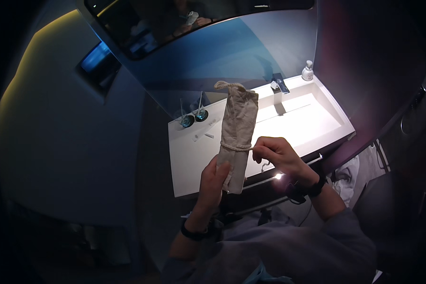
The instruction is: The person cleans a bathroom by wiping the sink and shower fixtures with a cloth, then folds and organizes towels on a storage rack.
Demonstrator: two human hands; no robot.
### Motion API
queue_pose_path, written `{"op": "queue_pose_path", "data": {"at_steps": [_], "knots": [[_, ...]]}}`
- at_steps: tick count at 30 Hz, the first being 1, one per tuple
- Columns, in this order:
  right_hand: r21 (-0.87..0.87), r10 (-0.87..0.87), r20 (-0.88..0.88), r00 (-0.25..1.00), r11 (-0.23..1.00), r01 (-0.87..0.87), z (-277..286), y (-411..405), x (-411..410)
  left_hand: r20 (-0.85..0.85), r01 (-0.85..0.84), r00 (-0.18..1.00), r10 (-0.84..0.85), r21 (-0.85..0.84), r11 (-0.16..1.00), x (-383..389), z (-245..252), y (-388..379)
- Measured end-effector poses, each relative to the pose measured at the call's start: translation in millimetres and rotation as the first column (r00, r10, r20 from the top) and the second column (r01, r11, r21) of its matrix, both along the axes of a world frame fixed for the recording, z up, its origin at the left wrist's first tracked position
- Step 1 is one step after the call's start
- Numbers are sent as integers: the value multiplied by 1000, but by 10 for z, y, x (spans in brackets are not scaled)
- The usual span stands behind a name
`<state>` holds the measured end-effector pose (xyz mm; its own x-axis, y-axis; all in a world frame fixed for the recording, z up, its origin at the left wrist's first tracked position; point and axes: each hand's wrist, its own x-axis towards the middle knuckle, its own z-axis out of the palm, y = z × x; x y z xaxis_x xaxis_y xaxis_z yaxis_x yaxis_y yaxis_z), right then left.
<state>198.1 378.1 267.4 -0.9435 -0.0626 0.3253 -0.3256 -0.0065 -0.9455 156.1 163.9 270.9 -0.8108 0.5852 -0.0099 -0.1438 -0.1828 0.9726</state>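
Note:
A long beige cloth pouch [238,119] stands nearly upright in front of me, above the white washbasin counter [184,170]. My left hand [213,179] grips its lower part, the thumb lying across the front. A pale cord [236,147] runs around the pouch below its middle. The cord's right end is pinched between thumb and fingers of my right hand [277,154], just beside the pouch. At the top, the fabric is gathered and a loop of cord sticks out to the left. What the pouch holds is hidden.
Two glasses with sticks in them [193,119] stand at the counter's back left, near small white packets [207,135]. Behind the basin [305,113] rises a faucet [277,96] with a dark packet [281,83] beside it. A white pump bottle [307,72] occupies the back corner. A mirror [206,17] hangs above.

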Motion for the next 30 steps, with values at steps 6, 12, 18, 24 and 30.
{"op": "queue_pose_path", "data": {"at_steps": [6,12,18,24,30], "knots": [[-118,44,42,998,992,-39,-301,-66,10,470,373,605,-643,546,750,-29,-302,7],[-207,33,217,976,978,13,-400,-2,87,460,289,834,-306,108,951,101,-314,157],[31,-288,278,917,956,291,-230,-268,317,-944,-671,245,-223,-331,664,412,-194,510],[20,-352,221,910,934,357,-381,-37,701,-324,121,916,-238,-341,932,125,-315,412],[-25,-433,291,853,888,460,-541,5,1089,-132,394,875,-466,-367,843,188,-557,548]]}}
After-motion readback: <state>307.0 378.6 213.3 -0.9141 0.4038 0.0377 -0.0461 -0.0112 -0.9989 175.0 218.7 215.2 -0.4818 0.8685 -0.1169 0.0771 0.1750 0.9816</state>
